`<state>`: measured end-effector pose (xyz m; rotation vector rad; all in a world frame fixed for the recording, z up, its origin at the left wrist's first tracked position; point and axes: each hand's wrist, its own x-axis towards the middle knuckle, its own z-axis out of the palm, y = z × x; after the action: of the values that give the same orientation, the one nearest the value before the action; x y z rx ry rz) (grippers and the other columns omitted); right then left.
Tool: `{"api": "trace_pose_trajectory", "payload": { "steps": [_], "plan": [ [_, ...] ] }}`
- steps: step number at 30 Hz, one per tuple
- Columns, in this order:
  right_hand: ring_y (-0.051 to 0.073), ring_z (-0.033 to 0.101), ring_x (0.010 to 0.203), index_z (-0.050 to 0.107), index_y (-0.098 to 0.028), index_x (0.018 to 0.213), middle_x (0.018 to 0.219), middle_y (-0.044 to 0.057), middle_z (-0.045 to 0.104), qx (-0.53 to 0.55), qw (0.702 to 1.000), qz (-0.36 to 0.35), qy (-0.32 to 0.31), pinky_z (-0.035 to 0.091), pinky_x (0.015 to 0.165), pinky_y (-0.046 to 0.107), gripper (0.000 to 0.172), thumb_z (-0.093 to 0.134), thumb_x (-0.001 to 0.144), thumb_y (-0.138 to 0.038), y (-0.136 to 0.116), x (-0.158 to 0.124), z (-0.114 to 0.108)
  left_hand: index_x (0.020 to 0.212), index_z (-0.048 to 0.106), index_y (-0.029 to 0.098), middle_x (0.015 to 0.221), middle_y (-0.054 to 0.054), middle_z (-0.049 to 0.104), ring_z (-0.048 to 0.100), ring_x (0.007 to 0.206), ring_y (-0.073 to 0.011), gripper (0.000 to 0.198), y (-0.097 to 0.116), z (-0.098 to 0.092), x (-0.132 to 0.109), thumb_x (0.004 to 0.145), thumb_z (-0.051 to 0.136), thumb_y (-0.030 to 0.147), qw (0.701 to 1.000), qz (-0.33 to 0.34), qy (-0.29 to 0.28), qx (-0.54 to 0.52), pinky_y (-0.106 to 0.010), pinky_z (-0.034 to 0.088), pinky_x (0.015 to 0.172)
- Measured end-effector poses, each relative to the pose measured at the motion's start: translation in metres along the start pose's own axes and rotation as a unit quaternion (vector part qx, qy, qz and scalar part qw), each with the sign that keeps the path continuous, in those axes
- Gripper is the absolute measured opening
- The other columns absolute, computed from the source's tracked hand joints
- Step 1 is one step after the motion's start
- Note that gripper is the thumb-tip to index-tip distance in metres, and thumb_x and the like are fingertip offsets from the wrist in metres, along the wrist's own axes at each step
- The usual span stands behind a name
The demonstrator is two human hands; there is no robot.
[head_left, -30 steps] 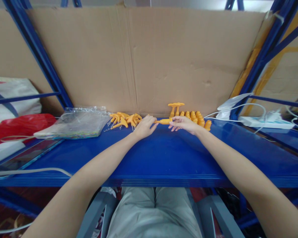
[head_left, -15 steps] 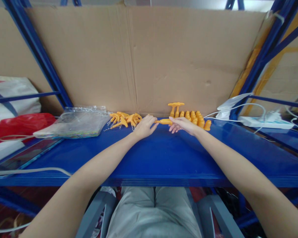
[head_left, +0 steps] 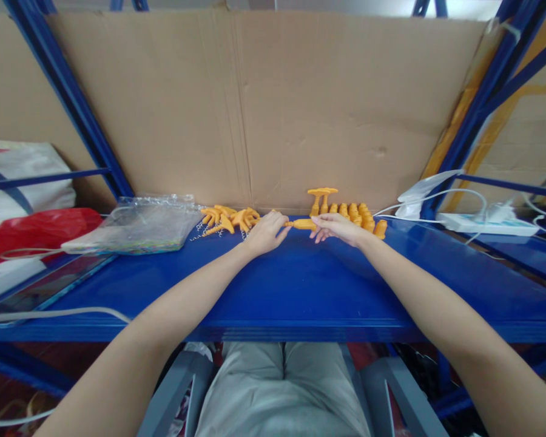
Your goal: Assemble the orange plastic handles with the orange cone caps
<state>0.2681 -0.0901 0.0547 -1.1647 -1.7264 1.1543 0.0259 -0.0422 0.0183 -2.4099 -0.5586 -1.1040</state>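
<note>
Both hands meet on a small orange plastic part (head_left: 301, 224) at the back of the blue shelf (head_left: 300, 285). My left hand (head_left: 267, 232) is curled, its fingertips pinching the part's left end. My right hand (head_left: 337, 228) grips the right end with thumb and forefinger, the other fingers held loosely apart. Left of my hands lies a pile of orange claw-shaped pieces (head_left: 230, 218) with thin metal chains. Behind my right hand stands a row of orange cylindrical pieces (head_left: 359, 217) and two T-shaped orange pieces (head_left: 321, 199).
A clear plastic bag (head_left: 141, 224) holding small coloured bits lies at the left. A red bag (head_left: 31, 233) and a white bag (head_left: 18, 176) sit further left. A white power strip (head_left: 486, 224) with cables lies at the right. Cardboard (head_left: 273, 109) backs the shelf.
Hardly anything differs; my right hand's fingers have shifted slightly on the orange part, and both hands stay in the same place.
</note>
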Motion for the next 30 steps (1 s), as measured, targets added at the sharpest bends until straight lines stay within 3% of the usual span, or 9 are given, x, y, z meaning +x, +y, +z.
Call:
{"api": "trace_pose_trajectory", "payload": {
  "steps": [10,17,20,25,30],
  "plan": [
    [0.014,0.064,0.052,0.061,-0.015,0.068,0.06,0.011,0.069,0.001,1.0,0.02,0.007,0.051,0.053,0.024,0.062,0.053,0.087,-0.073,-0.0014,0.0017,0.005,0.097,0.057,0.017,0.091,-0.01,0.065,0.06,0.087,-0.0234,0.018,0.0009,0.0003,-0.0003,0.1,0.045,0.03,1.0,-0.005,-0.008,-0.004,-0.04,0.051,0.083],
    [0.016,0.064,0.049,0.06,-0.017,0.072,0.059,0.011,0.07,-0.008,0.998,0.053,0.015,0.049,0.047,0.025,0.065,0.043,0.087,-0.079,-0.001,0.0037,0.0043,0.097,0.056,0.018,0.09,-0.009,0.065,0.06,0.085,-0.0224,0.018,0.0012,0.0031,-0.0003,0.1,0.043,0.029,1.0,0.0,0.01,0.006,-0.04,0.052,0.081],
    [0.015,0.066,0.052,0.062,-0.018,0.086,0.072,0.01,0.075,0.004,0.998,0.059,0.003,0.049,0.047,0.024,0.058,0.044,0.091,-0.073,-0.0033,0.0013,0.0016,0.096,0.056,0.018,0.09,-0.009,0.064,0.06,0.086,-0.0224,0.017,0.0013,0.0036,0.0,0.1,0.043,0.029,1.0,-0.003,0.013,0.006,-0.039,0.053,0.081],
    [0.012,0.069,0.061,0.061,-0.02,0.098,0.087,0.005,0.077,0.018,1.0,0.011,-0.021,0.051,0.052,0.019,0.027,0.069,0.09,-0.045,-0.0068,-0.0037,-0.0002,0.096,0.057,0.018,0.09,-0.009,0.064,0.06,0.087,-0.0225,0.017,0.0003,0.0035,-0.0004,0.1,0.044,0.029,1.0,-0.011,0.003,-0.001,-0.04,0.053,0.082],
    [0.01,0.067,0.058,0.063,-0.017,0.089,0.083,0.007,0.077,0.004,1.0,0.01,-0.009,0.05,0.052,0.019,0.032,0.062,0.094,-0.049,-0.0084,-0.0053,0.0028,0.098,0.058,0.018,0.091,-0.009,0.065,0.061,0.088,-0.0223,0.017,0.0,0.0035,-0.0007,0.099,0.044,0.029,1.0,-0.006,-0.001,0.002,-0.041,0.053,0.084]
  ]
}}
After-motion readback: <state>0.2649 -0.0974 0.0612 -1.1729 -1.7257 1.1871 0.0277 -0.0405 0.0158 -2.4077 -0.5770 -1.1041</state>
